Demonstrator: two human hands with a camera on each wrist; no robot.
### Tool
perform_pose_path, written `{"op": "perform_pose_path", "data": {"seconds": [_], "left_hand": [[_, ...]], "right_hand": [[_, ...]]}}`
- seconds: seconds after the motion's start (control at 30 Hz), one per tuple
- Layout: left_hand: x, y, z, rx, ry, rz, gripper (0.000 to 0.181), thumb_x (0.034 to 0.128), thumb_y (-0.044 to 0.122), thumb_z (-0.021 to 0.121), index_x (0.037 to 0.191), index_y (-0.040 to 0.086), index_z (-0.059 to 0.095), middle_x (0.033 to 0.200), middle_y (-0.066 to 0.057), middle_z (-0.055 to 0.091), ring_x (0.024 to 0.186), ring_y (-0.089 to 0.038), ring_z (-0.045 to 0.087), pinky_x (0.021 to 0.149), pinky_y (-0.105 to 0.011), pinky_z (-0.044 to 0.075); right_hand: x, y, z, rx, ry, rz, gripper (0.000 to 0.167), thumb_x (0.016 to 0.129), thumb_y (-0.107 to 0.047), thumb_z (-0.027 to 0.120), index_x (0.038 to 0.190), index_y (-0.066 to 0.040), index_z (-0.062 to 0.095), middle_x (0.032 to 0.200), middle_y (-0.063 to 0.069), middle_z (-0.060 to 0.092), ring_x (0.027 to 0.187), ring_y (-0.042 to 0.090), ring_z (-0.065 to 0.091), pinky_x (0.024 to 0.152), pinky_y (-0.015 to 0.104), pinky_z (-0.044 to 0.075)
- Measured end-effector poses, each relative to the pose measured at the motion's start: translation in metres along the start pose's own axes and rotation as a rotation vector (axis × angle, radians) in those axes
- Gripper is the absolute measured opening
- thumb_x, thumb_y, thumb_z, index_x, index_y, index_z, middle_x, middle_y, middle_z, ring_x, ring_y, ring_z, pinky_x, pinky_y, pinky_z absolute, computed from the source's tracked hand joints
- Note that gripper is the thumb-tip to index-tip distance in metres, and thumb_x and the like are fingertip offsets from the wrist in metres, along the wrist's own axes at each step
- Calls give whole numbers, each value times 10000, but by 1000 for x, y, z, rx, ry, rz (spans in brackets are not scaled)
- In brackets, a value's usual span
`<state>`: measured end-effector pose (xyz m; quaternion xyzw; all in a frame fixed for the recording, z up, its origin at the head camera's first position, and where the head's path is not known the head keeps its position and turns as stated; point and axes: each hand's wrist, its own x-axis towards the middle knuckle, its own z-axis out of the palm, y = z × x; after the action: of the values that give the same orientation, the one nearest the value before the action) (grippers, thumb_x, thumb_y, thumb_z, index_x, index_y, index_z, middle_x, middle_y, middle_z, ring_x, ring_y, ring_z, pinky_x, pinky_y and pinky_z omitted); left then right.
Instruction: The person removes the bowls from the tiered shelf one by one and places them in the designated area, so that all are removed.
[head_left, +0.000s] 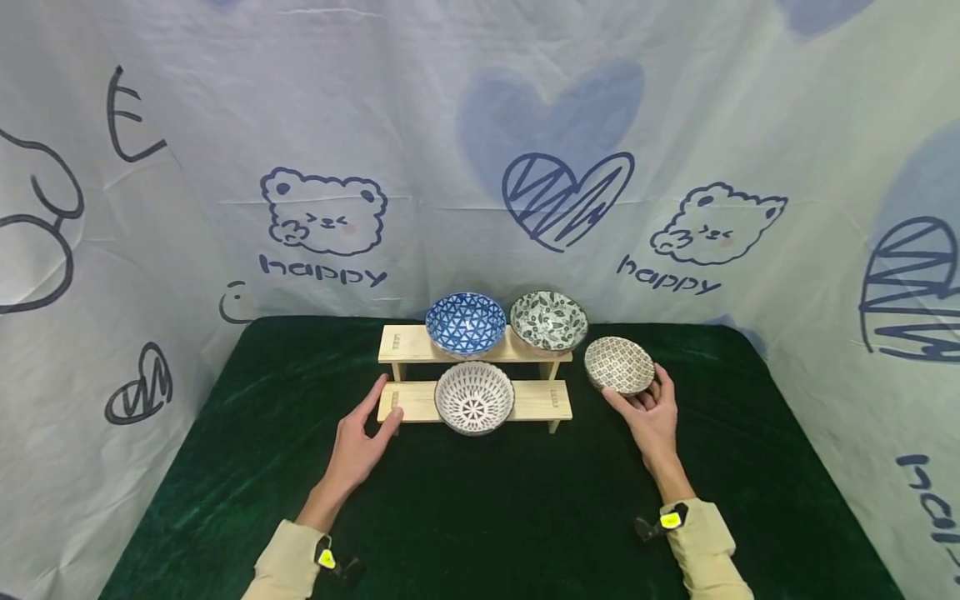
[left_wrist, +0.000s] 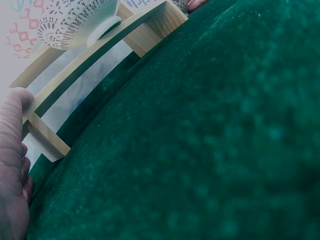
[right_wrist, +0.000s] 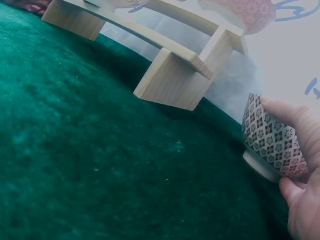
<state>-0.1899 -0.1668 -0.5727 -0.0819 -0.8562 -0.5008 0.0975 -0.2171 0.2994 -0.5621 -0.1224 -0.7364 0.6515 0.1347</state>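
Observation:
My right hand (head_left: 655,421) grips a small brown-patterned bowl (head_left: 619,366) by its side, right of a two-step wooden rack (head_left: 412,402). In the right wrist view the bowl (right_wrist: 272,137) is tilted, thumb and fingers around its wall and foot. My left hand (head_left: 358,446) touches the left end of the rack's lower step, thumb on top; in the left wrist view the thumb lies on the plank (left_wrist: 65,77). A blue bowl (head_left: 466,323) and a leaf-patterned bowl (head_left: 549,322) sit on the upper step, a white patterned bowl (head_left: 474,398) on the lower one.
A dark green cloth (head_left: 480,517) covers the table under the rack. Behind and beside it hangs a pale curtain (head_left: 450,125) with blue hearts and bear drawings, close to the table's back edge.

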Motion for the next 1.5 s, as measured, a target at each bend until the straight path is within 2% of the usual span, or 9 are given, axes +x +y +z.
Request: {"op": "perform_pose_path", "data": {"seconds": [0.1,0.17,0.43,0.57,0.8,0.97,1.13,1.5], "left_hand": [[0,0,0,1,1,1,674,1049,370,647,1630,156,381,1649,-35,409,1500,-292,416,1218,-568,334],[0,-1,0,1,3,5,675,1048,361,649,1629,148,380,1649,-44,409,1499,-301,417,1216,-572,335],[-1,0,0,-1,3,7,675,1048,346,652,1621,107,386,1645,-66,412,1496,-317,419,1209,-580,340],[-1,0,0,-3,-7,-5,679,1049,365,646,1624,117,383,1649,-56,406,1502,-304,411,1216,-572,335],[-1,0,0,-7,-11,-6,688,1052,386,638,1629,122,372,1657,-57,394,1510,-309,400,1220,-578,324],[-1,0,0,-6,-12,-6,689,1053,388,635,1629,118,370,1661,-58,388,1513,-312,394,1221,-582,320],[0,1,0,-6,-9,-3,686,1051,386,638,1629,125,374,1658,-60,392,1511,-315,399,1219,-584,322],[1,0,0,-4,-6,5,684,1054,377,636,1628,114,372,1654,-76,400,1503,-333,410,1207,-592,337]], "right_hand": [[1,-3,-1,-22,-31,0,1070,882,-123,855,1668,-123,129,1676,136,321,1482,304,414,1200,475,383],[2,-3,-2,-37,-48,8,1081,889,-136,851,1673,-124,108,1699,129,276,1518,298,365,1223,495,344],[2,-9,-6,-171,-77,19,1107,904,-205,839,1680,-109,56,1729,152,175,1575,308,241,1272,477,248],[2,-15,-10,-270,-70,-28,1083,904,-233,836,1681,-107,93,1730,158,173,1581,319,216,1286,477,213],[2,-28,-17,-417,-78,-122,897,993,-367,720,1673,-121,190,1734,166,154,1581,406,179,1261,603,203],[-1,-39,-17,-442,-89,-180,872,1006,-372,699,1678,-146,190,1741,152,151,1595,394,141,1258,642,161],[-6,-51,-11,-439,-122,-208,896,994,-349,718,1683,-158,177,1742,140,166,1590,406,159,1249,659,172],[-17,-64,0,-323,-273,-309,936,957,-217,782,1680,-153,191,1726,107,245,1587,323,222,1262,586,217]]}}
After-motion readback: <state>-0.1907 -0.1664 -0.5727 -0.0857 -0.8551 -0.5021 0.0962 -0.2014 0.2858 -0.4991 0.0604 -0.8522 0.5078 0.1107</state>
